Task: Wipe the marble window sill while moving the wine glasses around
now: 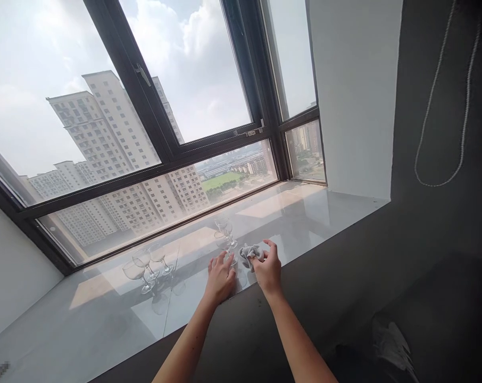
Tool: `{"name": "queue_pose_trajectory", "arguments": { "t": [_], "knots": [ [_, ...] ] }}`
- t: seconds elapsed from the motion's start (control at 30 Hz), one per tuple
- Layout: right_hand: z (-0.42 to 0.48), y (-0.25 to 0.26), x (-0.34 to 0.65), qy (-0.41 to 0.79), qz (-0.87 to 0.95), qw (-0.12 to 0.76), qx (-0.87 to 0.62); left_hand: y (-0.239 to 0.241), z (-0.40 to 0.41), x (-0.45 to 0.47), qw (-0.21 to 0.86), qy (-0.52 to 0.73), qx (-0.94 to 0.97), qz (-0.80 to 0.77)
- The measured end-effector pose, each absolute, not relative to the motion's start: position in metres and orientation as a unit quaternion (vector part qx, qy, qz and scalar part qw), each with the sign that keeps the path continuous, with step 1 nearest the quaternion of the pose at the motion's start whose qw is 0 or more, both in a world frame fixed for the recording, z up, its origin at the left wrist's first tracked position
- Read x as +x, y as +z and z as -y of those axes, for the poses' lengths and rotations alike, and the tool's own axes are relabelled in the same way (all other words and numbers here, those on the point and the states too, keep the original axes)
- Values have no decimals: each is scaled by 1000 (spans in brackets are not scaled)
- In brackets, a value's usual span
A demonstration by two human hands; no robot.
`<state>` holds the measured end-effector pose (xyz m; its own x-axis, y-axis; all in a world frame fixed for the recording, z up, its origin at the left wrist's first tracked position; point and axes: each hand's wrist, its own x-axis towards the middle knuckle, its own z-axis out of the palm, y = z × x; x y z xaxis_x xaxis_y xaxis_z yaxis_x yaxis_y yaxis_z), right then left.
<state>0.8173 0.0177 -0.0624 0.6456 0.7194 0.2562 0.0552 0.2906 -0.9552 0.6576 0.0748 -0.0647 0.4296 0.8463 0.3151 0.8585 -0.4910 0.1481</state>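
Observation:
My right hand (269,270) is closed on a crumpled grey cloth (249,256), its index finger raised, close to the front edge of the windowsill. Just left of it, my left hand (220,279) is low over the sill with bent fingers apart. Its fingertips are beside the foot of a wine glass (222,240); whether they touch it I cannot tell. Behind that stands another clear wine glass (224,226). Farther left, three stemmed glasses stand upright in a group: a front glass (134,271), a middle glass (142,258) and a right glass (158,253).
The glossy grey windowsill (85,330) runs along dark-framed windows, with a drop at its front edge. A window handle (142,74) is on the frame. At the right, a beaded blind cord (438,185) hangs by the wall. High-rise buildings show outside.

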Motion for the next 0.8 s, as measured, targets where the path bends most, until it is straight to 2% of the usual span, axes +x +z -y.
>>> {"name": "queue_pose_trajectory", "arguments": {
  "t": [0.2,0.47,0.63,0.7,0.8],
  "knots": [
    [-19,-63,818,229,350,723,-550,-62,-76,656,2,-183,-860,476],
    [-19,-66,822,234,344,716,-561,-62,-76,660,-63,-127,-873,466],
    [-18,-67,824,220,357,704,-574,-61,-73,658,-113,-214,-852,464],
    [-18,-67,825,222,353,703,-576,-60,-72,654,-184,-287,-829,443],
    [-17,-66,827,232,348,705,-573,-54,-69,644,-417,-414,-718,374]
  ]
}}
